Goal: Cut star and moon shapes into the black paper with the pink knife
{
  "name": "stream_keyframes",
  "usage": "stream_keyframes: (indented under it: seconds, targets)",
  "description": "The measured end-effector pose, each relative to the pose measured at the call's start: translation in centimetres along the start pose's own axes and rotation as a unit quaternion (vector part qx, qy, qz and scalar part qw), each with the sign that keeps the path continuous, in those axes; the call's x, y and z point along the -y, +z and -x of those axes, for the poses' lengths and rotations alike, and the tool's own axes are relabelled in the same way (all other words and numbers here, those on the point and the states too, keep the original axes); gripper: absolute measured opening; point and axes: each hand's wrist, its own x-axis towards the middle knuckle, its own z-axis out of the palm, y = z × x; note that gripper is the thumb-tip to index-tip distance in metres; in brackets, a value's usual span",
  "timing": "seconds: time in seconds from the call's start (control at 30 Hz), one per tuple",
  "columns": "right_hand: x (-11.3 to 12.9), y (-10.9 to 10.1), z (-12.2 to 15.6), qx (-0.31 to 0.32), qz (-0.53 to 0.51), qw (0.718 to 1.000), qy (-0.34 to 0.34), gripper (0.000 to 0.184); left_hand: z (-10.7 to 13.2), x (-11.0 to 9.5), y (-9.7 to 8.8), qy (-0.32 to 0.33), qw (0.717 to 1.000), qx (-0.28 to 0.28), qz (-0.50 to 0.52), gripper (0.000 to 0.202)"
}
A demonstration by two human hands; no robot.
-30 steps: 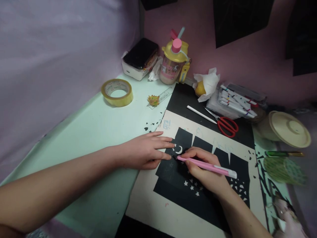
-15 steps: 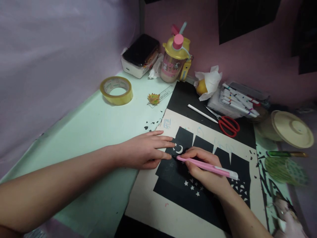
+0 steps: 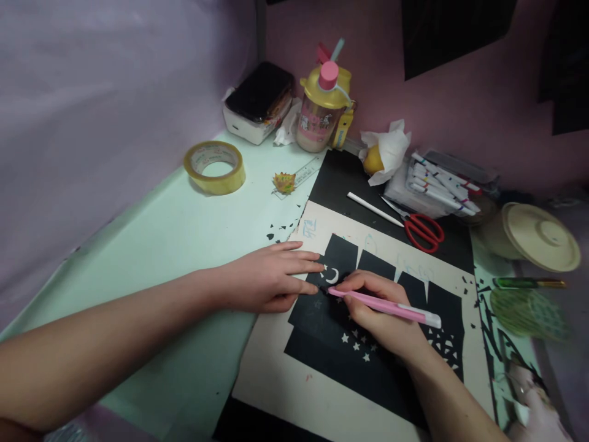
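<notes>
My right hand [image 3: 384, 313] grips a slim pink pen-shaped craft knife [image 3: 381, 305] with a pale end. Its tip meets a black paper sheet [image 3: 317, 316] just below a cut-out crescent moon [image 3: 332, 276]; the blade itself is too small to make out. Flat on the sheet's left edge, with fingers stretched out, lies my left hand [image 3: 271, 279], its fingertips close to the knife tip. Small star cut-outs [image 3: 356, 346] show pale in the black paper, and triangular holes [image 3: 444, 347] dot its right side. Beneath the paper is a cream board [image 3: 271, 362].
Red-handled scissors [image 3: 421, 232] and a white stick [image 3: 375, 209] lie beyond the board. A tape roll [image 3: 215, 167], a yellow-lidded cup [image 3: 319, 113], a box of markers [image 3: 442, 184] and a lidded beige container [image 3: 543, 236] stand around. Black scraps [image 3: 499, 341] litter the right side.
The view has shifted very slightly. Both hands keep almost the same place on the black paper, with the craft knife tip at nearly the same spot.
</notes>
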Motion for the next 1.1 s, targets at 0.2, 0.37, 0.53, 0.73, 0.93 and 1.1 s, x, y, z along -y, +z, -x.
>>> stream_keyframes:
  seconds: [0.2, 0.37, 0.53, 0.73, 0.93, 1.1]
  targets:
    - [0.0, -0.1, 0.0, -0.003, 0.0, 1.0, -0.018, 0.013, 0.0, 0.0, -0.2, 0.001, 1.0, 0.0, 0.001, 0.035]
    - [-0.1, 0.0, 0.0, -0.003, -0.001, 1.0, -0.02, 0.015, 0.0, 0.0, -0.2, -0.001, 1.0, 0.004, 0.003, 0.035]
    - [0.0, 0.0, -0.1, 0.003, -0.001, 1.0, -0.021, 0.015, 0.1, 0.0, -0.1, -0.002, 1.0, 0.004, 0.002, 0.035]
    - [0.3, 0.1, -0.2, 0.008, -0.001, 1.0, 0.006, 0.016, 0.0, 0.0, -0.1, 0.002, 1.0, 0.001, 0.001, 0.035]
    - [0.9, 0.1, -0.4, 0.002, -0.006, 1.0, 0.023, 0.014, 0.0, 0.0, -0.3, -0.001, 1.0, 0.003, 0.003, 0.036]
    - [1.0, 0.1, -0.4, -0.002, -0.011, 1.0, 0.023, 0.015, -0.1, -0.1, -0.3, 0.0, 1.0, -0.004, 0.016, 0.035]
